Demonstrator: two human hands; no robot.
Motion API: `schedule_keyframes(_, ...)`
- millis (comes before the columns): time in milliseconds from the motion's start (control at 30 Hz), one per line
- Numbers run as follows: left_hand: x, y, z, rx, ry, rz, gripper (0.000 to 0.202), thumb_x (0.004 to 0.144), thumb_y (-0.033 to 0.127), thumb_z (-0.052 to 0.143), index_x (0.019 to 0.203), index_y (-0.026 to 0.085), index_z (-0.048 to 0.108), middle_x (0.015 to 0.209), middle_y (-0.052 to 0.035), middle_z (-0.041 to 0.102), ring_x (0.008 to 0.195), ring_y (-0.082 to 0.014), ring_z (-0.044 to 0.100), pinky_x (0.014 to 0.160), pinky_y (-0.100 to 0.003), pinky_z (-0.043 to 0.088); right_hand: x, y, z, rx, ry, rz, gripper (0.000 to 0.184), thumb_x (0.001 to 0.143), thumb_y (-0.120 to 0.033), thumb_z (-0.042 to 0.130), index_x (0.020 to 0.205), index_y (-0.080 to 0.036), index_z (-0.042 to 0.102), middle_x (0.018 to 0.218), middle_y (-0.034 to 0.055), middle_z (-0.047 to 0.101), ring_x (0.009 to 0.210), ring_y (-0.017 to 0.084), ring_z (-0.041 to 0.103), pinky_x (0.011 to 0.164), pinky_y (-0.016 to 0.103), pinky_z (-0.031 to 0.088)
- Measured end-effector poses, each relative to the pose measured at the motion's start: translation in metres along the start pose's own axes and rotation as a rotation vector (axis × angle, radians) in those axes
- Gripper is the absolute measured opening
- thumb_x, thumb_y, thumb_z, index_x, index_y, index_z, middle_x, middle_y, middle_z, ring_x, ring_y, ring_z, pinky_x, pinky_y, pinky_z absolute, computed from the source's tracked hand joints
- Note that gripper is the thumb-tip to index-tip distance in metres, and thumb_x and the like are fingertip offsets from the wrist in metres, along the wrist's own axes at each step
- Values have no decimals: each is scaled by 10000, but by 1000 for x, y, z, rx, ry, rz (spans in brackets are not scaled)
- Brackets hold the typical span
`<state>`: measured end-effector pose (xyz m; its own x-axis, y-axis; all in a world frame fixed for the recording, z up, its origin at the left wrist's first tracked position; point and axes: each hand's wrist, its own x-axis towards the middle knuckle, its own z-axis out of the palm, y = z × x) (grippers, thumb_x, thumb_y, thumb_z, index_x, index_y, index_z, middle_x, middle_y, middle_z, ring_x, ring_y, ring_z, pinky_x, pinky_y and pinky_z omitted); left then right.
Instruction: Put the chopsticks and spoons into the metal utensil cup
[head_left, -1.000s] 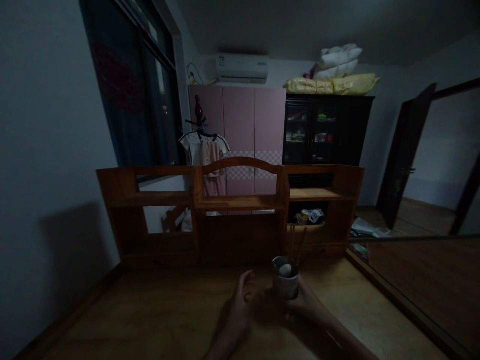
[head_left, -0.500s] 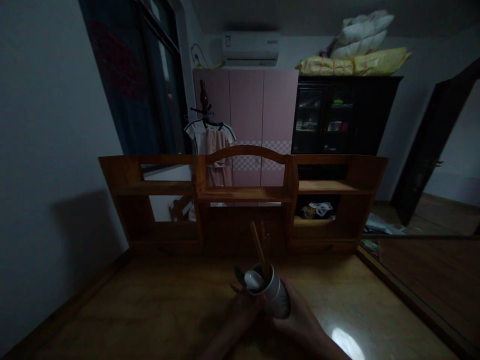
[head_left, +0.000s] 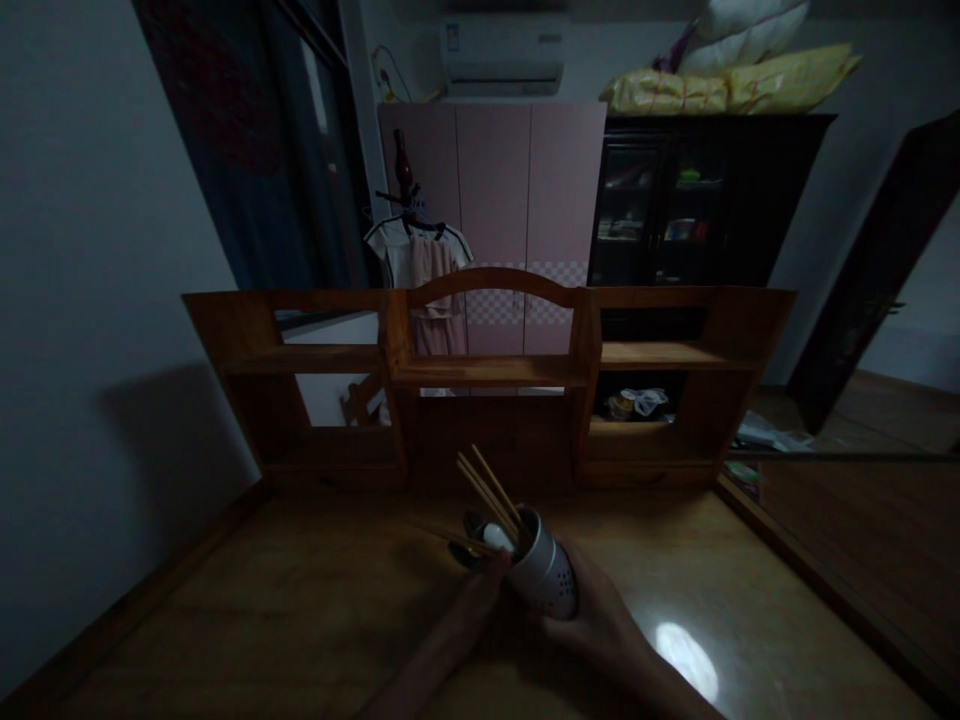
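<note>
My right hand (head_left: 600, 625) is wrapped round a white perforated utensil holder (head_left: 546, 578), which is tipped over to the left above the wooden desk (head_left: 300, 620). Several wooden chopsticks (head_left: 487, 492) and a spoon (head_left: 495, 537) stick out of its mouth. My left hand (head_left: 480, 600) is at the holder's mouth, fingers closed at the utensils there; in the dim light I cannot see exactly what they grip.
A wooden desk hutch (head_left: 487, 375) with open shelves stands along the back of the desk. Behind it are a pink wardrobe (head_left: 491, 200), a dark glass cabinet (head_left: 675, 210) with bedding on top, hanging clothes (head_left: 420, 265) and an open door (head_left: 877, 270) at right.
The holder went from upright to tipped leftward, and the chopsticks have slid further out. My left hand closed in on its mouth. The view dropped slightly.
</note>
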<state>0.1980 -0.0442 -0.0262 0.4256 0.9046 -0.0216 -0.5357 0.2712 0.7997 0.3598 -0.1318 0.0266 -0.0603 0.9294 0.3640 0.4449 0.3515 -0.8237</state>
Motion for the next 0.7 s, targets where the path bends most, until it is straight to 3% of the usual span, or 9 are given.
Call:
schedule_keyframes(133, -8, 17, 21, -106, -89, 12, 521, 698, 475, 738, 1131, 202, 645, 1189, -106, 645, 1182, -297, 528, 1051, -426, 349, 0, 2, 1, 13, -14, -4, 801, 640, -205, 723, 1371, -233, 396, 1278, 102, 550, 1107, 287, 552, 896, 387, 471)
schedule_keyframes(233, -14, 32, 30, -111, -104, -3, 460, 749, 312, 723, 1187, 219, 616, 1178, -82, 647, 1103, -264, 578, 979, -380, 409, -1, 5, 2, -25, -20, -14, 784, 618, -209, 733, 1340, -232, 430, 1255, 98, 559, 1098, 292, 551, 894, 391, 470)
schedule_keyframes(433, -15, 43, 25, 17, -45, 40, 265, 794, 232, 673, 1053, 176, 673, 1067, -77, 681, 949, -213, 621, 831, -286, 460, -4, 6, 7, -63, -58, -32, 803, 594, -227, 731, 1340, -243, 434, 1224, 93, 571, 1067, 293, 567, 886, 402, 471)
schedule_keyframes(700, -10, 43, 22, -66, 33, 9, 237, 745, 196, 723, 976, 158, 687, 1112, -87, 685, 1024, -236, 627, 898, -311, 467, -4, 1, 4, -98, -37, -25, 809, 603, -262, 743, 1350, -255, 431, 1245, 94, 562, 1092, 296, 553, 897, 410, 464)
